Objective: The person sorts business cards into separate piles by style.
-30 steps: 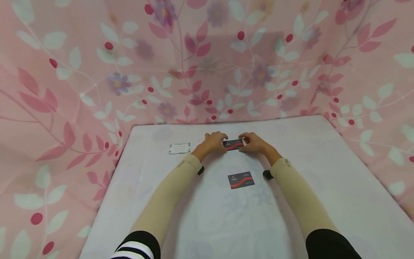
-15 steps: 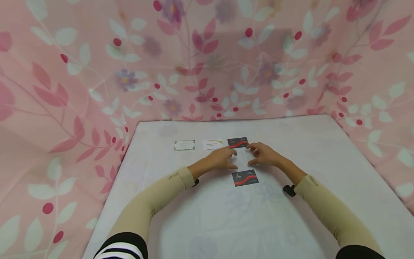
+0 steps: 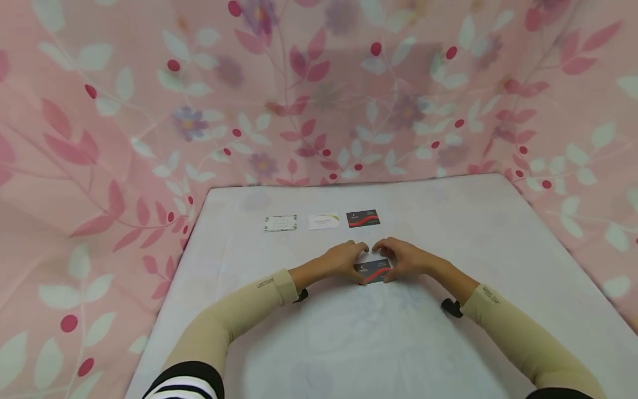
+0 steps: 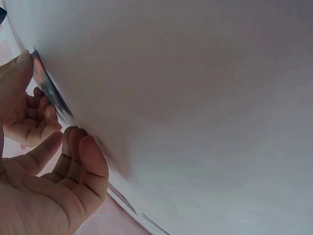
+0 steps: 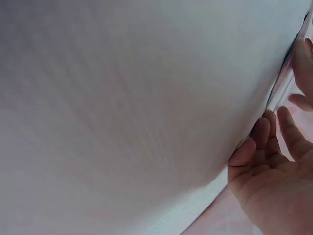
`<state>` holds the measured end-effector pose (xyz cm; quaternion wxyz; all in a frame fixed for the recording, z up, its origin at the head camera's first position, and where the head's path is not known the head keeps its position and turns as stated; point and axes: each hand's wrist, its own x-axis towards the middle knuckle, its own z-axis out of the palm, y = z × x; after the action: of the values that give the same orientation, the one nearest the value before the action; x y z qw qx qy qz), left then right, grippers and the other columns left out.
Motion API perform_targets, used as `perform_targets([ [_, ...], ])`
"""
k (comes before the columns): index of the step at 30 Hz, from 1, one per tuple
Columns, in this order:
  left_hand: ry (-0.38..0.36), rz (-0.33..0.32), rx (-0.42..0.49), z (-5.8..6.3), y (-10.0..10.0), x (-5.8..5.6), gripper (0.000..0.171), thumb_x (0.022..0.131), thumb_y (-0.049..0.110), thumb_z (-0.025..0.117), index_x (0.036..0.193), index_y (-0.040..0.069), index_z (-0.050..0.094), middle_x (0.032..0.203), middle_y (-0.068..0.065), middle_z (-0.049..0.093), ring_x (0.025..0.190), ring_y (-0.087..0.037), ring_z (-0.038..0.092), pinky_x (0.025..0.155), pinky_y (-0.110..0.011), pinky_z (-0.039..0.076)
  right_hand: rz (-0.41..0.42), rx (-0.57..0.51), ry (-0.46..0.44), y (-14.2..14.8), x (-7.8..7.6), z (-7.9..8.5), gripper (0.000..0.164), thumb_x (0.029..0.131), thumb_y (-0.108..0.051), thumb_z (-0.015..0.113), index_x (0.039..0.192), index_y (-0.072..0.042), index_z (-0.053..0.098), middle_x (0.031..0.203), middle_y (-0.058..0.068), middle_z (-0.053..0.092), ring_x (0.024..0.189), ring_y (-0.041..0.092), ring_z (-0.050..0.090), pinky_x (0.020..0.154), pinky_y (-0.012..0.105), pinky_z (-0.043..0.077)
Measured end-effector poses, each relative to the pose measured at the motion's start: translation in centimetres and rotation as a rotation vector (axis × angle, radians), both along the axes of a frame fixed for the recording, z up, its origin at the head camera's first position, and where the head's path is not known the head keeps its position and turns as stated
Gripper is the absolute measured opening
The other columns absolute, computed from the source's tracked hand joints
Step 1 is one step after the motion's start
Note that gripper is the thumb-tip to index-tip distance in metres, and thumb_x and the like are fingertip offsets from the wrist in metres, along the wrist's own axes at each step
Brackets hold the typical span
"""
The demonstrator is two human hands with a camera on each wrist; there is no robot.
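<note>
A dark grey business card (image 3: 374,270) with a red wavy stripe lies flat on the white-covered table, between my two hands in the head view. My left hand (image 3: 345,259) is at its left end, fingers bent loosely and thumb by the lower left corner. Opposite it, my right hand (image 3: 405,256) has its thumb by the lower right corner. Both index fingers arch above the card's far edge. Fingertips (image 4: 93,152) of the left hand come down to the tabletop in the left wrist view. The right wrist view has the right hand (image 5: 274,181) similarly bent, the card steeply foreshortened.
Farther back, three cards lie in a row: a white one with a leafy border (image 3: 281,223), a white one with a green corner (image 3: 323,221), and a matching dark card (image 3: 363,218). Pink floral cloth (image 3: 319,111) hangs behind the table (image 3: 448,205).
Both hands have left the dark card in the back row and come nearer, to the front dark card. The back-row card stays beside the white ones.
</note>
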<state>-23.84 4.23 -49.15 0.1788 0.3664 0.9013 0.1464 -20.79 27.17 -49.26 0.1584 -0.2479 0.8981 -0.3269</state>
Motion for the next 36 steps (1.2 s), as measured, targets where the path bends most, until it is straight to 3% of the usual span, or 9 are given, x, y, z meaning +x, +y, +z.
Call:
perform_targets([
  [4,-0.021,-0.014,0.022,0.0,-0.4,0.4,0.065,0.074,0.037,0.085,0.130,0.016,0.058,0.106,-0.001,0.061,0.088,-0.010,0.054,0.073,-0.023,0.045,0.007,0.054,-0.005,-0.5,0.1,0.2,0.062,0.067,-0.020,0.091,0.119,-0.006,0.061,0.101,0.007,0.058,0.094,0.019,0.051,0.086,0.034,0.043],
  [9,0.025,-0.087,0.045,-0.9,-0.7,0.5,0.053,0.077,0.035,0.084,0.123,0.017,0.063,0.103,-0.001,0.060,0.086,-0.009,0.053,0.073,-0.020,0.044,-0.016,0.124,-0.026,-0.7,0.0,0.1,0.047,0.067,-0.022,0.092,0.102,-0.008,0.063,0.094,0.004,0.058,0.087,0.017,0.050,0.081,0.032,0.043],
  [13,0.089,-0.129,0.054,-1.2,-1.1,0.7,0.052,0.078,0.037,0.083,0.124,0.020,0.063,0.103,0.001,0.057,0.086,-0.008,0.052,0.073,-0.020,0.044,-0.050,0.117,-0.075,-0.7,-0.1,0.0,0.033,0.077,-0.018,0.085,0.098,-0.007,0.061,0.088,0.002,0.060,0.081,0.015,0.051,0.075,0.031,0.043],
  [19,0.169,-0.142,0.050,-0.4,-1.6,0.7,0.055,0.080,0.045,0.080,0.125,0.020,0.062,0.108,0.004,0.057,0.092,-0.008,0.052,0.076,-0.022,0.046,-0.100,-0.019,-0.189,-0.6,-0.2,0.2,0.018,0.090,-0.013,0.070,0.103,-0.005,0.058,0.076,0.000,0.058,0.071,0.015,0.052,0.065,0.029,0.042],
  [27,0.335,-0.138,0.036,0.4,-1.6,0.5,0.065,0.078,0.050,0.080,0.129,0.014,0.061,0.115,0.000,0.062,0.102,-0.015,0.058,0.082,-0.030,0.051,-0.186,-0.276,-0.322,-0.2,-0.7,0.6,0.023,0.094,-0.008,0.064,0.111,0.005,0.054,0.066,-0.002,0.051,0.055,0.007,0.043,0.051,0.022,0.036],
  [29,0.364,-0.124,0.044,0.6,-1.5,0.2,0.062,0.079,0.047,0.080,0.127,0.013,0.061,0.116,-0.001,0.064,0.103,-0.016,0.059,0.084,-0.032,0.051,-0.199,-0.283,-0.295,-0.1,-1.1,0.6,0.024,0.094,-0.009,0.065,0.111,0.005,0.054,0.067,-0.001,0.052,0.055,0.008,0.044,0.052,0.023,0.038],
  [31,0.391,-0.110,0.040,0.6,-1.3,-0.2,0.058,0.080,0.044,0.079,0.125,0.012,0.062,0.117,-0.002,0.065,0.105,-0.018,0.059,0.086,-0.033,0.051,-0.205,-0.256,-0.210,-0.1,-1.4,0.5,0.023,0.093,-0.010,0.067,0.110,0.002,0.057,0.068,0.000,0.054,0.057,0.009,0.047,0.054,0.023,0.040],
  [36,0.409,-0.061,0.015,0.9,-0.9,-1.8,0.055,0.082,0.041,0.078,0.125,0.011,0.063,0.119,-0.003,0.066,0.110,-0.020,0.057,0.094,-0.034,0.049,-0.226,-0.131,0.125,-0.3,-2.4,0.3,0.019,0.088,-0.012,0.074,0.102,-0.005,0.064,0.083,0.006,0.068,0.066,0.012,0.055,0.061,0.024,0.045],
])
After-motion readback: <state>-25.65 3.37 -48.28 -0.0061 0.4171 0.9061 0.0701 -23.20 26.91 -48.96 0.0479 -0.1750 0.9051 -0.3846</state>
